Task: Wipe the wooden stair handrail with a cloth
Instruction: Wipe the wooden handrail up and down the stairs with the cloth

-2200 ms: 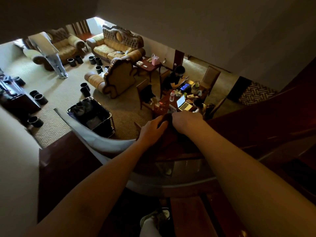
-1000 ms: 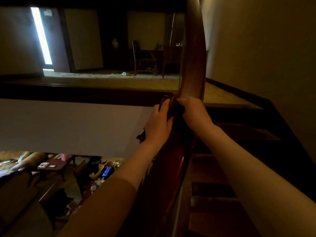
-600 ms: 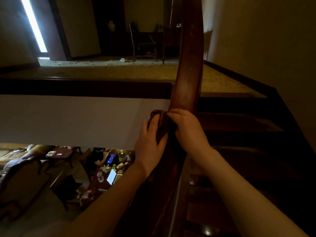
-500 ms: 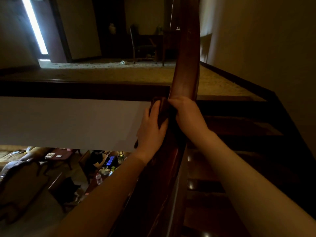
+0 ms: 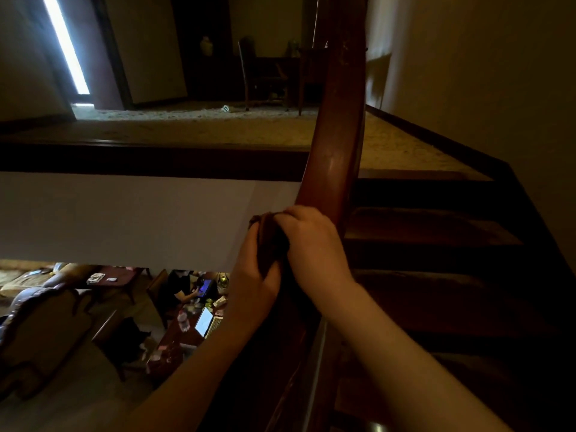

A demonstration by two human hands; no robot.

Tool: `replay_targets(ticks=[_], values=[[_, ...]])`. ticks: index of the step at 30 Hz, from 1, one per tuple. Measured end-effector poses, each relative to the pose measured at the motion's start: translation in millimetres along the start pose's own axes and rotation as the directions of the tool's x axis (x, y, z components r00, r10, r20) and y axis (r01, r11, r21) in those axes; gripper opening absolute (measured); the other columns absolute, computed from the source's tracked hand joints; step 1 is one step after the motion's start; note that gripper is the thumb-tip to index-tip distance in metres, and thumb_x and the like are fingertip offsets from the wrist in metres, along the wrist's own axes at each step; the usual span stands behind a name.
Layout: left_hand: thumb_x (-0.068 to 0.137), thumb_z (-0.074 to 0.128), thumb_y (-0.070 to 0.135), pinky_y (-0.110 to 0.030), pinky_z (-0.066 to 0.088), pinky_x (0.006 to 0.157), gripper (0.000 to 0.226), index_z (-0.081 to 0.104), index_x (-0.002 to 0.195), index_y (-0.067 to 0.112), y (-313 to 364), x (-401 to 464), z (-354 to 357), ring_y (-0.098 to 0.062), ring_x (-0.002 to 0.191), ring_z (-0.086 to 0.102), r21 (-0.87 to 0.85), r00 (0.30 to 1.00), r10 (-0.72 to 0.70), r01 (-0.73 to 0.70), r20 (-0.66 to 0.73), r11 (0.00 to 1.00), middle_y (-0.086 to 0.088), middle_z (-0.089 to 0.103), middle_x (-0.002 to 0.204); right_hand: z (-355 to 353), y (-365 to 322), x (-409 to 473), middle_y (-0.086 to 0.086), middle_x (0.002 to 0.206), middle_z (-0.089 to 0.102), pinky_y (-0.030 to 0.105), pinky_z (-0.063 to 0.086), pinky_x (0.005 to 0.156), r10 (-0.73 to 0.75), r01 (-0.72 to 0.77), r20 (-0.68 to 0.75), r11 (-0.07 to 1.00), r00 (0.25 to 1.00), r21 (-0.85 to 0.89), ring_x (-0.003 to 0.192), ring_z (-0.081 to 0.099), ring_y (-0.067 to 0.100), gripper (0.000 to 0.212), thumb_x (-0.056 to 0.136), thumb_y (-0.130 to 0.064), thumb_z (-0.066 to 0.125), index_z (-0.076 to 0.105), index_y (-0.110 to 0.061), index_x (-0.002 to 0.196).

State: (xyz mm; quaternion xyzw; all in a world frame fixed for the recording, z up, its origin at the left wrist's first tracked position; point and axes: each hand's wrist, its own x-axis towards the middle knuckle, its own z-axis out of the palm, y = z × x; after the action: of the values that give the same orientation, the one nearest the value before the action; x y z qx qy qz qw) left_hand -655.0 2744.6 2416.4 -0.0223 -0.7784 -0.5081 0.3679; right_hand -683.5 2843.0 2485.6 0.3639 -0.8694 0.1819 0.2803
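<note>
Dim stairwell, head view looking up the rise of the handrail [image 5: 338,126]. The handrail is dark reddish wood, running from bottom centre up and out the top edge, curving slightly right.

Cloth [image 5: 270,244]: dark, bunched, draped over the top of the handrail at mid-frame. It sits between the two hands, a fold standing up at its upper end.

Left hand [image 5: 255,275]: on the left flank of the handrail, fingers curled up around the cloth, grasping it against the wood. Thumb side lies toward the camera.

Right hand [image 5: 314,244]: over the top and right side of the handrail, fingers bent over the upper edge of the cloth, clamping it down. Knuckles face the camera. The two hands are touching or just beside each other across the cloth; cannot tell which.

Both forearms bare, reaching in from the bottom edge.

Surroundings: dark wooden stairs [image 5: 436,244] to the right of the handrail; carpeted landing [image 5: 218,129] above with a chair [image 5: 261,76] well behind. Lower left, far below, a table [image 5: 174,341] with an open laptop [image 5: 204,322] and a water bottle [image 5: 183,319], and an ornate sofa [image 5: 43,325] beside it.
</note>
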Motion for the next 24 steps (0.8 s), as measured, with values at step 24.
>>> replay_targets(ticks=[24], values=[[0.102, 0.031, 0.015, 0.011, 0.024, 0.071, 0.038, 0.037, 0.138, 0.005, -65.5, -162.3, -98.2, -0.003, 0.119, 0.032, 0.126, 0.727, -0.666, 0.654, 0.166, 0.746, 0.007, 0.036, 0.121, 92.8, -128.7, -59.9, 0.007, 0.133, 0.052, 0.037, 0.036, 0.092, -0.148, 0.478, 0.835, 0.865, 0.53, -0.15, 0.123, 0.046, 0.027, 0.038, 0.099, -0.025, 0.029, 0.056, -0.015, 0.124]])
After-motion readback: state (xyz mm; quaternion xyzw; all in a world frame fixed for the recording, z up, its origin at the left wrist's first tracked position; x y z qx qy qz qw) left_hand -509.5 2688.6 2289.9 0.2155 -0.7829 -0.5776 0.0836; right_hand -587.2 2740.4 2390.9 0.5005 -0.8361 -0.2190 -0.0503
